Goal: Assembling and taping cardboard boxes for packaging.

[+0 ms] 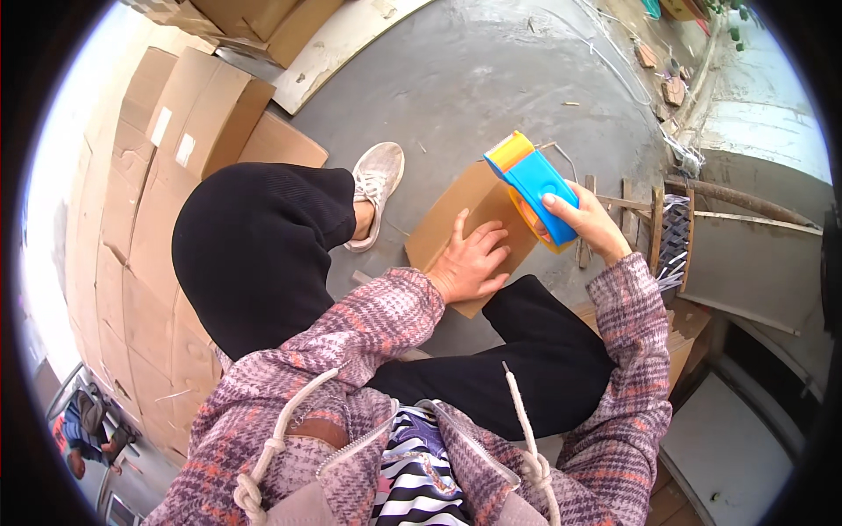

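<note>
Grasping the tape dispenser [537, 184] by its blue body, likely light, stiff and best held there, the right hand [589, 223] is holding it at the cardboard [476, 195] near the shoe [379, 193], where the left hand [469, 266] is resting open-fingered.

Rough packing workshop; brown cartons [180, 188] stacked along left side, more at top left; in middle, cardboard [465, 206] with tape dispenser [545, 184] at its edge; bare grey concrete floor [491, 70] with loose scraps; brick bits [674, 91] at upper right, leaves [737, 26] near rim; wood frame with woven strapping [674, 241] at right; far lower left, seemingly another person [88, 434], small and warped there
</note>
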The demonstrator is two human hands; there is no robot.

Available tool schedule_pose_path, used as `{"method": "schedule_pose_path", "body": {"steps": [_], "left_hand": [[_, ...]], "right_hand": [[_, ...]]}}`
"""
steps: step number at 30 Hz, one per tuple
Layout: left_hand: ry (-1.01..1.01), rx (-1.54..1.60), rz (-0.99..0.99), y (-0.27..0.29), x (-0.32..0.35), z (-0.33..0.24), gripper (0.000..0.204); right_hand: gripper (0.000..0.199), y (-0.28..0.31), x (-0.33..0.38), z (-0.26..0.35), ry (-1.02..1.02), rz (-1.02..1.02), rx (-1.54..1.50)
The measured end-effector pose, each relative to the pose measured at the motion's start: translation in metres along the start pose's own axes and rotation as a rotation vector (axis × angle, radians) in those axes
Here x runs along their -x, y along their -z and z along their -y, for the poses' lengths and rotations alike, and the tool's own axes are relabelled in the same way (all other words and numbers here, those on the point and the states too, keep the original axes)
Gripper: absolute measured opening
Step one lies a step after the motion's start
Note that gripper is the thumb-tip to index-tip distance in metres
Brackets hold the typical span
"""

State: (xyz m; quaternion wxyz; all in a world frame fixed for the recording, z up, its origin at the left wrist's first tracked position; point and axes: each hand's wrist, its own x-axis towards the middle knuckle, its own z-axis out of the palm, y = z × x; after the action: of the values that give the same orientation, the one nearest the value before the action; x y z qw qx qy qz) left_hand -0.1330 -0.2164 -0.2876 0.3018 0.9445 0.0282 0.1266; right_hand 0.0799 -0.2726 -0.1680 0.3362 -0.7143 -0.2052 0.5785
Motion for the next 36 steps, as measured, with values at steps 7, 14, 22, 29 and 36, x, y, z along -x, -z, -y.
{"method": "schedule_pose_path", "body": {"steps": [7,14,22,29,36], "left_hand": [[0.661,0.743,-0.636,0.001,-0.037,0.007,0.011],[1.058,1.59,-0.475,0.005,-0.074,0.076,0.036],[0.849,1.828,-0.037,0.021,-0.092,0.093,0.027],[0.799,1.81,-0.018,0.017,-0.093,0.095,0.021],[0.791,1.734,-0.328,-0.001,-0.09,0.081,0.024]], "right_hand": [[0.044,0.002,0.003,0.008,-0.052,-0.055,-0.019],[0.047,0.002,0.0,0.007,-0.034,-0.039,-0.016],[0.06,0.011,-0.001,0.007,-0.124,0.041,0.005],[0.06,0.013,-0.001,0.008,-0.143,0.043,-0.02],[0.057,0.012,-0.004,0.011,-0.128,0.036,0.024]]}}
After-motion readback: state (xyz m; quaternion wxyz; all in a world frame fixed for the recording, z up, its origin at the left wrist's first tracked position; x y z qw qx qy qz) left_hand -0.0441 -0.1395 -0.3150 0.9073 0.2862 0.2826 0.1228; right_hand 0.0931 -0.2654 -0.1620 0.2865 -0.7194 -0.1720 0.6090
